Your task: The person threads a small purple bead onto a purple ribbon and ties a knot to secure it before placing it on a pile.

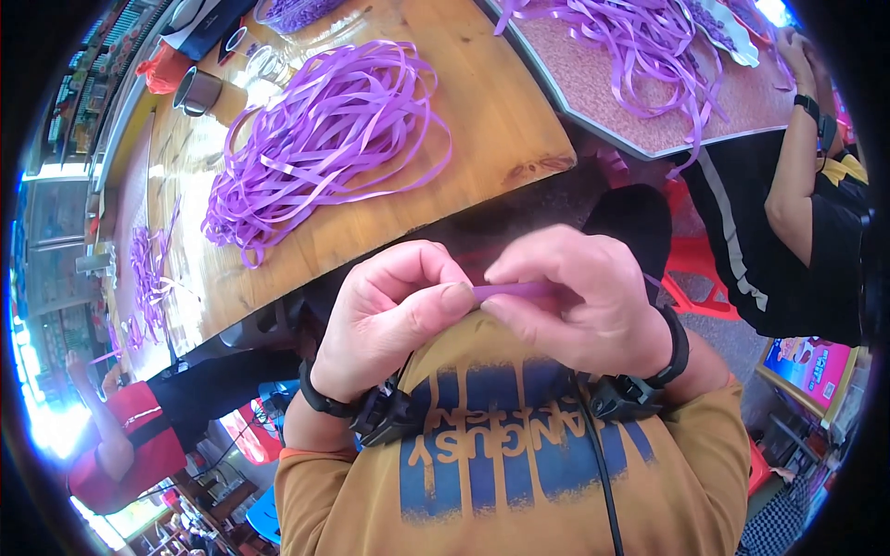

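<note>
Just past the table's near edge, my two hands work at a purple strap, a flat lanyard-like ribbon stretched between them. Its end is pinched between the thumb and forefinger of my left hand. My right hand curls around the strap, thumb below and forefinger above, the other fingers folded. A bit of the strap shows again beyond my right wrist. What lies under my left thumb is hidden. Ahead on the wooden table is a large loose heap of similar purple straps.
The wooden table also bears a dark metal mug and a tub of small purple pieces. On a pink-topped table lie more straps. One co-worker sits at right, another in red at left. A red stool stands right.
</note>
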### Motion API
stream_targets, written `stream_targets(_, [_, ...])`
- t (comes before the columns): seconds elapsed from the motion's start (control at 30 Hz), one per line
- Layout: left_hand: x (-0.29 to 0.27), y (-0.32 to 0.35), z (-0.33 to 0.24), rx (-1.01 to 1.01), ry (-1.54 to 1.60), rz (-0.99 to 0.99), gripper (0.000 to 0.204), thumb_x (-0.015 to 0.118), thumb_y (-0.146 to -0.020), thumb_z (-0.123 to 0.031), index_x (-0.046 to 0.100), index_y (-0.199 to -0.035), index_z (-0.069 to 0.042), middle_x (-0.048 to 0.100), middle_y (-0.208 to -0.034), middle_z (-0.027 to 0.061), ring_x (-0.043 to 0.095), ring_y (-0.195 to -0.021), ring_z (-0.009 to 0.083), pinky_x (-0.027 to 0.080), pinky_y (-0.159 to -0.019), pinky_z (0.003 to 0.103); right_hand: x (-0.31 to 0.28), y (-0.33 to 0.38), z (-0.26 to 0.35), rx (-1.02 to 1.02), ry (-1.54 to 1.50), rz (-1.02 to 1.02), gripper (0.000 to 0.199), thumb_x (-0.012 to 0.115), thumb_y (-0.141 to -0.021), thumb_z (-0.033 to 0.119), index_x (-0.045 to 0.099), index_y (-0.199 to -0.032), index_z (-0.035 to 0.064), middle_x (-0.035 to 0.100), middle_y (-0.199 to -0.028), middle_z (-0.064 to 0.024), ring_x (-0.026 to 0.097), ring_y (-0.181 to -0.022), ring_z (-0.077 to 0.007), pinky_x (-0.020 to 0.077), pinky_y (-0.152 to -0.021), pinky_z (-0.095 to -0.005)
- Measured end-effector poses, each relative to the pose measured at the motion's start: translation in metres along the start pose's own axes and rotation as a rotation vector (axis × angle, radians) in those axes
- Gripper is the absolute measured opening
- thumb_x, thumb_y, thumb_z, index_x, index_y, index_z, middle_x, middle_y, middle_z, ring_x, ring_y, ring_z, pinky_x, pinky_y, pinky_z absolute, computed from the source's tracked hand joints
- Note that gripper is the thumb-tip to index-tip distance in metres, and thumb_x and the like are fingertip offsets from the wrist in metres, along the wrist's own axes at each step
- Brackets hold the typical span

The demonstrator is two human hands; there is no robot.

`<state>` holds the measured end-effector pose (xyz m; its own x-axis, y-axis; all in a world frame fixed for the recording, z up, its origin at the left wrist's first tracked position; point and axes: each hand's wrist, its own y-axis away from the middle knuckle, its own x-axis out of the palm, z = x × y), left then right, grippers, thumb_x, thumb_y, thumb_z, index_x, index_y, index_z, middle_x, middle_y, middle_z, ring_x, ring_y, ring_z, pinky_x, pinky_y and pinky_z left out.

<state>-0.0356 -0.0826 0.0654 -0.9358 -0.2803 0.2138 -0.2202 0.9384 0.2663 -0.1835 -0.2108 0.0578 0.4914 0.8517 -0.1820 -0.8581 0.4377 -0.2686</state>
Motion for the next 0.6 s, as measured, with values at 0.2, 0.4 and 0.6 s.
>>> stream_targets(0.2, [0.006, -0.001, -0.005, -0.114, 0.154, 0.013, 0.016, 0.057, -0.080, -0.016, 0.053, -0.078, 0.000, 0.051, -0.075, 0.0053, 0.048, -0.072, 0.0116, 0.038, -0.067, 0.023, 0.003, -0.002, -0.007, -0.228, 0.119, -0.079, 0.013, 0.067, -0.068, -0.002, 0.061, -0.079, 0.0025, 0.059, -0.066, -0.0068, 0.056, -0.052, -0.0176, 0.0410, -0.045, -0.0246])
stream_targets(0.4, [0.013, -0.004, -0.003, 0.518, -0.633, -0.243, 0.024, 0.065, -0.072, -0.006, 0.057, -0.093, 0.001, 0.052, -0.077, 0.0044, 0.051, -0.075, 0.0148, 0.038, -0.082, 0.031, 0.002, 0.000, -0.006, -0.135, 0.085, -0.108, 0.012, 0.066, -0.068, -0.003, 0.061, -0.078, 0.0014, 0.058, -0.064, -0.0064, 0.056, -0.052, -0.0143, 0.0404, -0.045, -0.0231])
stream_targets(0.6, [0.003, -0.009, -0.007, 0.647, -0.996, -0.049, 0.012, 0.066, -0.072, -0.008, 0.062, -0.083, -0.006, 0.055, -0.072, 0.0028, 0.053, -0.071, 0.0169, 0.035, -0.085, 0.037, -0.001, 0.000, -0.005, -0.048, 0.040, -0.082, 0.008, 0.065, -0.070, -0.002, 0.061, -0.076, 0.0002, 0.058, -0.064, -0.0068, 0.055, -0.053, -0.0135, 0.0399, -0.045, -0.0225])
